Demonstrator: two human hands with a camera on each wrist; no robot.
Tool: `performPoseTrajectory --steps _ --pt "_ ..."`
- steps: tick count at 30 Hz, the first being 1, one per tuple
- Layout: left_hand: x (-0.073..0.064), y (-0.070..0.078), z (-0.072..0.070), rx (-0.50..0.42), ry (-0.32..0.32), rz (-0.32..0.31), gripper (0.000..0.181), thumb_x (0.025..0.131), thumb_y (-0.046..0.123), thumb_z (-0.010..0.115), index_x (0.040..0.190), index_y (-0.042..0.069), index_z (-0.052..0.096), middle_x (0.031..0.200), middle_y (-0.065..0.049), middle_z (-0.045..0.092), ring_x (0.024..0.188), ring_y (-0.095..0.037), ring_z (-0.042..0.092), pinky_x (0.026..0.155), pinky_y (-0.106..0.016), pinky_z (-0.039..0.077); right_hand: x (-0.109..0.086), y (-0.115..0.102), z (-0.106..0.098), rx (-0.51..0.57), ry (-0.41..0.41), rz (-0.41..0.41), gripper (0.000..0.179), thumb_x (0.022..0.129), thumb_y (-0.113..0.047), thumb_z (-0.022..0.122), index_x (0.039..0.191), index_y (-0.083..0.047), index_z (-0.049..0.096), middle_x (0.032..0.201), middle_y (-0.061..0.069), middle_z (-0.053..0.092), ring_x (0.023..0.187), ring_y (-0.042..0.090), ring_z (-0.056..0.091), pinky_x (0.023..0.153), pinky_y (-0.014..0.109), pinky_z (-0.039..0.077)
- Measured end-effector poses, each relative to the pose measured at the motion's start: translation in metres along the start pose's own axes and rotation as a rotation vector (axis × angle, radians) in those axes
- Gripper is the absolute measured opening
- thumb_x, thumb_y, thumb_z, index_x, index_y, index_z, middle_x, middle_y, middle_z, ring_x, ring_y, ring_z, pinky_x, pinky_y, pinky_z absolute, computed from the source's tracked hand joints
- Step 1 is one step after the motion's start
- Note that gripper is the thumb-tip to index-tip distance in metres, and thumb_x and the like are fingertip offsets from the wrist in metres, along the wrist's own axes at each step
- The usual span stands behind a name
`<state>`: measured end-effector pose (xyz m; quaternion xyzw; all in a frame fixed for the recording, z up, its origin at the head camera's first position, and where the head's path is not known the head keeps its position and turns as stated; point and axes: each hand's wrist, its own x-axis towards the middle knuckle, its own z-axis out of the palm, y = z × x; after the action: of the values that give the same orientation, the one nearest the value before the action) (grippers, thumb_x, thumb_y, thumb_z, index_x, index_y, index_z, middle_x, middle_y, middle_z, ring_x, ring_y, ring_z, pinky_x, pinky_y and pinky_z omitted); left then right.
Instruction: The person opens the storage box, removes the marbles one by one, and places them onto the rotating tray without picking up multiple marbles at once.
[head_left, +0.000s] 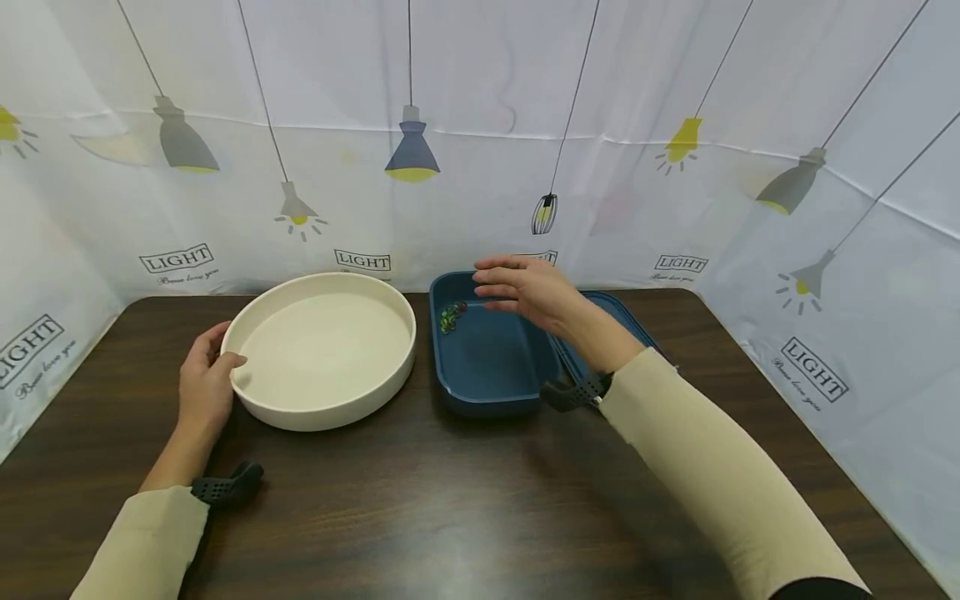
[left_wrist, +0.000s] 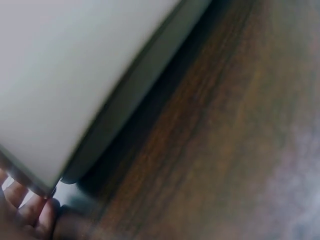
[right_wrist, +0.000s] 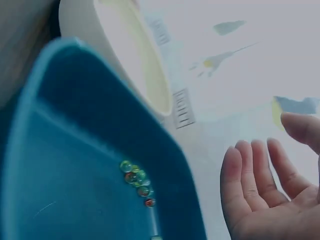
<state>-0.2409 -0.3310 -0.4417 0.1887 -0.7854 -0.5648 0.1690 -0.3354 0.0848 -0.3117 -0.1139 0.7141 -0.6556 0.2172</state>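
Observation:
A cream round shallow dish (head_left: 322, 342) with a raised rim sits on the left of the table. My left hand (head_left: 204, 383) grips its left edge, the thumb over the rim and the fingers along the outside wall. Beside the dish stands a blue rectangular box (head_left: 495, 367). Several glass marbles (right_wrist: 136, 179), green with some red, are clustered along its left side. Above the box's far right part hovers my right hand (head_left: 536, 292), fingers extended and nothing held; in the right wrist view it shows apart from the box.
A second blue piece (head_left: 618, 312), flat with ridged edges, lies just right of the box, partly hidden by my right arm. Behind the dark wooden table (head_left: 420, 508) hangs a white curtain (head_left: 480, 75) printed with lamps.

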Motion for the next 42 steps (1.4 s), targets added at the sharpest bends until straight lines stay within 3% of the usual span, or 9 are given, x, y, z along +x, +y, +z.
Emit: performPoseTrajectory --steps 5,10,15,22,29,39,42 --pt "0.000 0.000 0.000 -0.003 -0.002 0.007 0.058 0.097 0.011 0.045 0.155 0.014 0.041 0.154 -0.011 0.048 0.132 -0.017 0.048 0.095 -0.010 0.041 0.032 0.005 0.013 -0.036 -0.017 0.047 0.046 0.102 -0.014 0.059 0.146 -0.003 0.051 0.154 0.017 0.048 0.139 0.035 0.050 0.114 0.047 0.043" --pt "-0.001 0.000 -0.001 0.033 -0.013 0.011 0.057 0.098 0.013 0.044 0.155 0.012 0.041 0.154 -0.012 0.048 0.130 -0.019 0.049 0.096 -0.015 0.042 0.057 0.015 0.017 -0.036 -0.003 0.111 0.046 0.101 -0.009 0.057 0.146 0.001 0.050 0.152 0.020 0.050 0.139 0.036 0.049 0.115 0.046 0.042" --pt "-0.002 0.000 -0.001 0.031 -0.012 0.018 0.056 0.098 0.014 0.044 0.154 0.011 0.042 0.153 -0.013 0.049 0.130 -0.021 0.049 0.092 -0.013 0.041 0.073 0.025 0.016 -0.100 0.018 0.136 0.042 0.102 -0.007 0.054 0.142 0.005 0.052 0.147 0.024 0.052 0.134 0.037 0.053 0.113 0.045 0.044" --pt "-0.001 -0.004 0.002 -0.010 -0.001 0.042 0.054 0.098 0.013 0.042 0.152 0.010 0.045 0.148 -0.013 0.052 0.119 -0.011 0.052 0.085 -0.009 0.041 0.081 0.038 0.010 -0.244 0.033 0.174 0.042 0.100 -0.004 0.056 0.141 0.005 0.054 0.145 0.024 0.055 0.133 0.038 0.055 0.110 0.046 0.047" --pt "0.000 -0.004 -0.006 0.070 -0.037 0.105 0.055 0.103 0.015 0.022 0.153 0.008 0.043 0.151 -0.013 0.051 0.127 -0.016 0.048 0.092 -0.011 0.036 0.086 0.051 0.012 -0.369 0.137 0.179 0.036 0.098 -0.009 0.061 0.133 0.000 0.064 0.134 0.019 0.063 0.120 0.033 0.062 0.102 0.045 0.053" --pt "-0.003 -0.003 -0.007 0.094 -0.026 0.115 0.055 0.106 0.021 0.018 0.152 0.008 0.044 0.152 -0.013 0.051 0.119 -0.004 0.049 0.090 -0.009 0.036 0.086 0.061 0.020 -0.516 0.187 0.144 0.028 0.096 -0.009 0.064 0.122 -0.004 0.072 0.115 0.014 0.070 0.094 0.022 0.065 0.080 0.034 0.057" --pt "-0.002 -0.003 -0.006 0.100 -0.022 0.111 0.055 0.106 0.023 0.018 0.152 0.010 0.045 0.152 -0.013 0.051 0.119 -0.007 0.050 0.090 -0.011 0.036 0.087 0.062 0.020 -0.526 0.193 0.163 0.027 0.096 -0.010 0.065 0.121 -0.005 0.073 0.108 0.010 0.070 0.093 0.021 0.066 0.081 0.034 0.058"
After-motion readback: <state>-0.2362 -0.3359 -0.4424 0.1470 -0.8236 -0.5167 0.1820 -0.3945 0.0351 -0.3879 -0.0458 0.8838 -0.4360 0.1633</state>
